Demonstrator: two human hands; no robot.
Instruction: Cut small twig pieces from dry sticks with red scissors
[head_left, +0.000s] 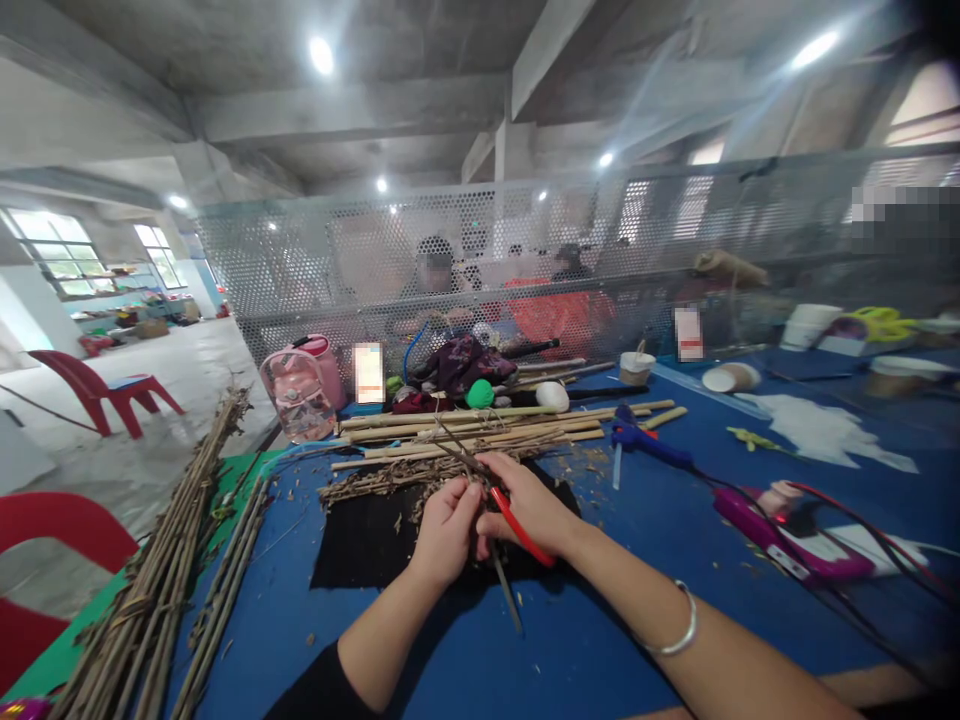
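Observation:
Red-handled scissors (523, 527) are held in my right hand (530, 508), their dark blades pointing up and left. My left hand (448, 530), fingers closed, pinches a thin grey-brown stick (508, 592) close to the blades; the stick's lower end slants down toward me. Both hands nearly touch above a black cloth (356, 545) on the blue table (292, 620). Dry twigs with shrivelled leaves (367, 487) lie just beyond the hands, partly on the cloth. Pale sticks (405, 432) are laid crosswise behind them. The exact cutting point is hidden by my fingers.
A bundle of long dry stalks (154, 580) lies at the left. A blue glue gun (651, 440), a purple power strip (787, 540) and cables occupy the right. Behind stand a pink bag (300, 390) and a perforated metal screen (300, 260), with people beyond it.

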